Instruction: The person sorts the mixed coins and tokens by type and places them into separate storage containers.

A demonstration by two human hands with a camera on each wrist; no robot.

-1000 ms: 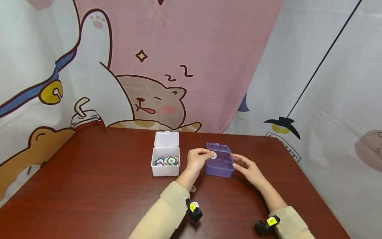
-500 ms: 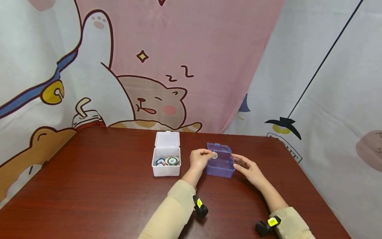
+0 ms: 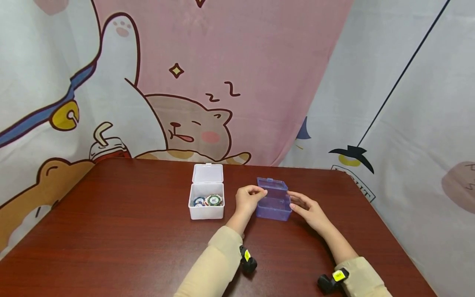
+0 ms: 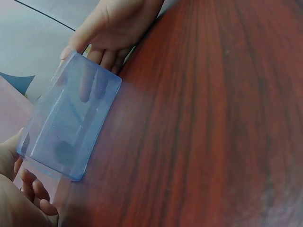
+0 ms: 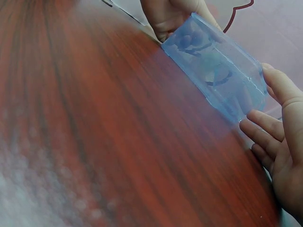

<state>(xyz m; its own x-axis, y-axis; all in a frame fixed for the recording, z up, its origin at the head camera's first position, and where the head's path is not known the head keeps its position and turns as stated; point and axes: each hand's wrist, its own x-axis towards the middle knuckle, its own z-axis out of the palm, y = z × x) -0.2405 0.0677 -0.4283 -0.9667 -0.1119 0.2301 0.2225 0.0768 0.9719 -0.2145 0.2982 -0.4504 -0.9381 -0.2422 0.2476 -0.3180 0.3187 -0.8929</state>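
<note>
A translucent blue-purple plastic box point(image 3: 273, 213) stands on the table with its lid point(image 3: 272, 183) tipped back. My left hand point(image 3: 245, 202) is at the box's left rim, thumb and index fingertip close together, with no chip showing between them. Through the box wall in the left wrist view, a dark round shape like a poker chip point(image 4: 65, 152) shows near that hand. My right hand point(image 3: 311, 214) holds the box's right side, thumb at the near corner and fingers along the side; the right wrist view shows the same thumb and fingers point(image 5: 265, 125) there.
Left of the hands stands an open white box point(image 3: 206, 212) holding several poker chips point(image 3: 213, 200), green and blue ones on top. The brown wooden table point(image 3: 122, 231) reaches a patterned cloth point(image 3: 282, 82) at the back. My left sleeve point(image 3: 213, 260) hides part of the tabletop.
The pale poker chip pinched in my left fingertips is gone from them. The left arm first shifted slightly right, covering chips on the table. The right hand and both boxes stay put.
</note>
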